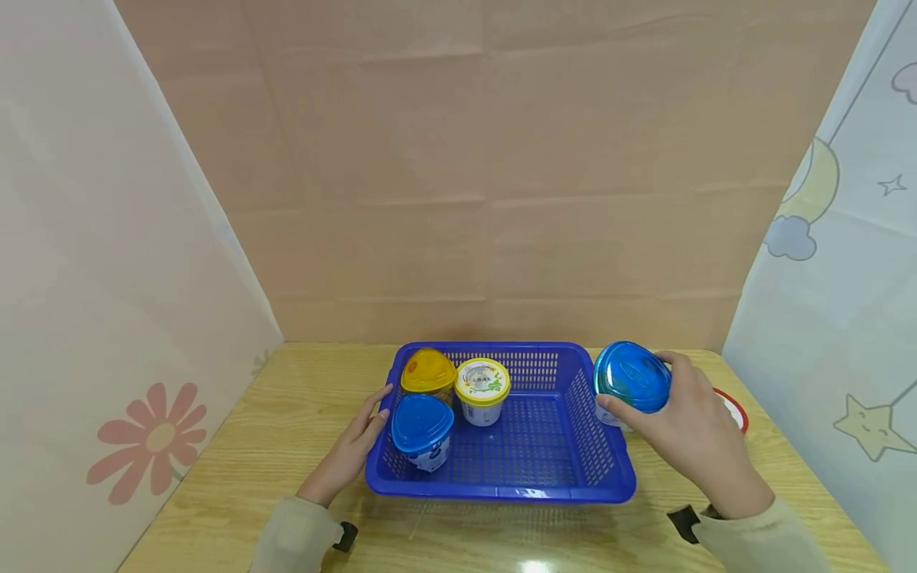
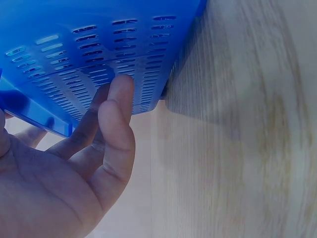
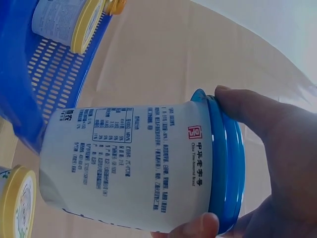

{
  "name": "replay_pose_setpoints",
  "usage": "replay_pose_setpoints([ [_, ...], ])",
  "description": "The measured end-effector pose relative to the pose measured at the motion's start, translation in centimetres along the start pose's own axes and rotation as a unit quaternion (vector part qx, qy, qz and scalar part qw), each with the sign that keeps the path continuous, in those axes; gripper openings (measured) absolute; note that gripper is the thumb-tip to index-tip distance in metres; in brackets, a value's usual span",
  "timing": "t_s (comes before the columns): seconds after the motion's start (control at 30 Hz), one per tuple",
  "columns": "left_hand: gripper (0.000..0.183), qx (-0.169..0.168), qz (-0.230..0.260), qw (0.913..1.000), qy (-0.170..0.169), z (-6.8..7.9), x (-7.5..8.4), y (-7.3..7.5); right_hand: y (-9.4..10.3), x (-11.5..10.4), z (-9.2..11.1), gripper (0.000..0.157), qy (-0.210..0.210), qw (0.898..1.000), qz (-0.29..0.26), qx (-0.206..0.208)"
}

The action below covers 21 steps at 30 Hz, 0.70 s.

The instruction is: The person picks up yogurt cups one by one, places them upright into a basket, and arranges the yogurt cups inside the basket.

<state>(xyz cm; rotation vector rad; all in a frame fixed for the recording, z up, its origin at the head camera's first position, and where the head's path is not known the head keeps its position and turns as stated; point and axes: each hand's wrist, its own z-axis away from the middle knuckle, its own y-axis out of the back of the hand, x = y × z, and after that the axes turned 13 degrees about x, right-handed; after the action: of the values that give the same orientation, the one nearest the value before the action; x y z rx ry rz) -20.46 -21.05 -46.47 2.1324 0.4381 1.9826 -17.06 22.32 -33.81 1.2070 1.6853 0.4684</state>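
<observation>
My right hand (image 1: 705, 430) grips a white tub with a blue lid (image 3: 129, 163) around the lid, thumb on one side and fingers on the other. In the head view this tub is tilted beside the right rim of the purple-blue plastic basket (image 1: 501, 492). My left hand (image 1: 351, 454) holds the basket's left side, with the thumb at the rim and fingers against the slotted outer wall in the left wrist view. Within the basket stand a yellow-lidded tub (image 1: 428, 372), another blue-lidded tub (image 1: 423, 424) and a white-topped tub with a yellow rim (image 1: 482, 390).
Right of the basket, a red-rimmed lid (image 1: 732, 412) shows partly behind my right hand. The right wrist view also has a yellow-rimmed tub (image 3: 22, 203) outside the basket. The wooden table (image 1: 236, 469) meets a brown backdrop (image 1: 494, 239) and patterned side sheets.
</observation>
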Motion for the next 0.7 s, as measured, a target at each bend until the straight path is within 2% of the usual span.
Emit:
replay_pose_setpoints([
  [0.37,0.05,0.004,0.001,1.0,0.005,0.0,0.0,-0.1,-0.5,-1.5,-0.4,0.113,0.021,0.999,-0.017,-0.029],
  [0.7,0.049,0.003,0.002,1.0,-0.002,0.0,0.0,-0.1,-1.9,-2.7,-0.3,0.112,0.023,0.998,-0.02,-0.056],
])
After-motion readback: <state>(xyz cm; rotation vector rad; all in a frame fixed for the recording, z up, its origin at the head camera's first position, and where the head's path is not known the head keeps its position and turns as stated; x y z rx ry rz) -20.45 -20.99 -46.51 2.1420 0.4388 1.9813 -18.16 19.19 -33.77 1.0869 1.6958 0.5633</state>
